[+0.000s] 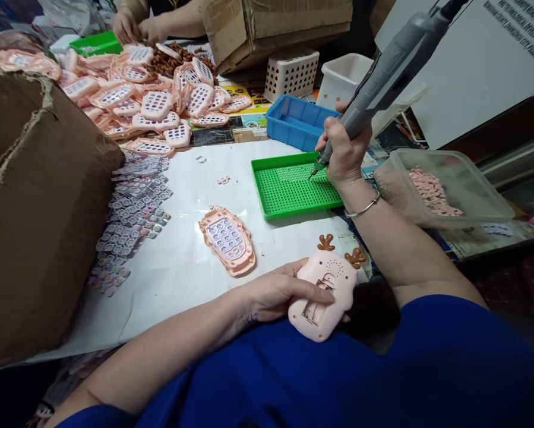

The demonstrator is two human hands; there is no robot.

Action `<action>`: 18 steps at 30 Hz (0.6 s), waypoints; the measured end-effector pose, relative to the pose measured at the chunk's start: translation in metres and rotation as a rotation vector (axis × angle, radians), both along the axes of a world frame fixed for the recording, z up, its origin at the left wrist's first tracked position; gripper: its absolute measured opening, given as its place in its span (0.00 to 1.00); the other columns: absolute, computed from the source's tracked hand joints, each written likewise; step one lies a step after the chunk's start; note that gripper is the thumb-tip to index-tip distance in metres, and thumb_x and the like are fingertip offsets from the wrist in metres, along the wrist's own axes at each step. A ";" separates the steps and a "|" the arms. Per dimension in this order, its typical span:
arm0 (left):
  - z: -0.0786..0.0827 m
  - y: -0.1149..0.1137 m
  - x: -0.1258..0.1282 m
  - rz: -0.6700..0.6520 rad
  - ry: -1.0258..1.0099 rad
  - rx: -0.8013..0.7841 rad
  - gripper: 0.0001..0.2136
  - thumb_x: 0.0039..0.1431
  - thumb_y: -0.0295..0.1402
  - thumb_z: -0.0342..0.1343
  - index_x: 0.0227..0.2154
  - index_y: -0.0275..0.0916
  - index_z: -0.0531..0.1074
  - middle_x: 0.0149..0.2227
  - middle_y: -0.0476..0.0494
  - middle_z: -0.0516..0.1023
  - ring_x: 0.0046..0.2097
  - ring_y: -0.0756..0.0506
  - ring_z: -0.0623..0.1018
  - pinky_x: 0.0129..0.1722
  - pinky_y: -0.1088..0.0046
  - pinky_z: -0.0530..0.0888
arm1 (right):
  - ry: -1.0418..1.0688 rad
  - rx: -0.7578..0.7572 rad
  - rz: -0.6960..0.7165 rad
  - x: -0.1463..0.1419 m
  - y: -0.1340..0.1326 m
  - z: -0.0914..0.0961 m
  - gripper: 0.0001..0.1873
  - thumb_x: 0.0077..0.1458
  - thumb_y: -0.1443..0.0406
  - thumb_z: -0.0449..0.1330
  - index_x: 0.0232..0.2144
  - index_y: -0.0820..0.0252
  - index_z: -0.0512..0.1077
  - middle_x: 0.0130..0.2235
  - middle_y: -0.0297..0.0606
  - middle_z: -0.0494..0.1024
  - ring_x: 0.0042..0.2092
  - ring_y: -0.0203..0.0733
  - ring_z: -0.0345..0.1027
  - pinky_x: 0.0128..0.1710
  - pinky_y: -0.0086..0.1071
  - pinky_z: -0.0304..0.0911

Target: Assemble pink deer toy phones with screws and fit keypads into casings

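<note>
In my left hand (288,292) is a pale pink toy phone (326,315) with brown antlers, its back and open battery compartment facing up. The thumb lies across the compartment. My right hand (349,148) is wrapped round a grey electric screwdriver (385,65) that slants down to the left. Its bit points into a green perforated tray (284,205), over a patch of small shiny screws (293,173). Whether the tip touches a screw I cannot tell. To the left, a pink shell half (228,244) with a white keypad lies on the white table surface (182,279).
A cardboard box (57,220) stands at left, beside rows of keypad pieces (133,208). Pink shells (155,107) are heaped behind. A blue bin (293,122) and a clear tub (449,184) of small pink parts flank the tray. A co-worker's hands (137,27) are at the back.
</note>
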State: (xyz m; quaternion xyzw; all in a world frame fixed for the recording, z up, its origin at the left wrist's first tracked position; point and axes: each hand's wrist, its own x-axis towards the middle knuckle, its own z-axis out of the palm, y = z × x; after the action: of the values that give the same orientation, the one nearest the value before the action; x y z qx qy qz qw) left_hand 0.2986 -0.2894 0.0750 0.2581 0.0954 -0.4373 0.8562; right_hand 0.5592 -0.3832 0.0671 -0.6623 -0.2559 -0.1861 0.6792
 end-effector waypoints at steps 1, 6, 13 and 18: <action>0.000 0.000 0.000 0.022 -0.007 -0.005 0.24 0.37 0.26 0.71 0.42 0.38 0.75 0.33 0.43 0.82 0.32 0.43 0.83 0.37 0.68 0.78 | 0.008 -0.001 0.004 0.000 0.000 -0.001 0.29 0.44 0.35 0.63 0.39 0.41 0.64 0.22 0.29 0.66 0.32 0.51 0.71 0.32 0.47 0.65; 0.003 0.002 0.006 0.348 -0.043 0.067 0.19 0.41 0.26 0.69 0.39 0.33 0.75 0.34 0.40 0.82 0.34 0.44 0.82 0.37 0.68 0.77 | 0.020 0.020 0.007 -0.007 0.001 0.000 0.32 0.40 0.34 0.65 0.39 0.42 0.64 0.23 0.29 0.68 0.31 0.49 0.69 0.32 0.46 0.65; 0.007 0.005 0.012 0.693 -0.041 0.154 0.20 0.47 0.27 0.65 0.46 0.37 0.73 0.41 0.40 0.81 0.45 0.40 0.81 0.49 0.59 0.77 | -0.117 0.133 -0.050 -0.014 0.010 0.019 0.30 0.42 0.36 0.66 0.36 0.44 0.63 0.21 0.24 0.63 0.19 0.37 0.57 0.22 0.39 0.59; 0.008 0.007 0.015 0.801 -0.012 0.172 0.19 0.52 0.28 0.62 0.48 0.39 0.71 0.43 0.42 0.80 0.49 0.39 0.80 0.54 0.55 0.75 | -0.164 0.269 0.078 -0.060 0.005 0.061 0.21 0.43 0.46 0.71 0.33 0.47 0.69 0.21 0.25 0.61 0.17 0.36 0.57 0.16 0.35 0.54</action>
State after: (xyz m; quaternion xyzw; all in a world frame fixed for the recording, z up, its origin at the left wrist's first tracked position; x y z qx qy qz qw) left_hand 0.3132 -0.2823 0.0834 0.2739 0.2196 -0.0581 0.9346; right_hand 0.4996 -0.3786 0.1283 -0.5373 -0.3090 -0.2455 0.7453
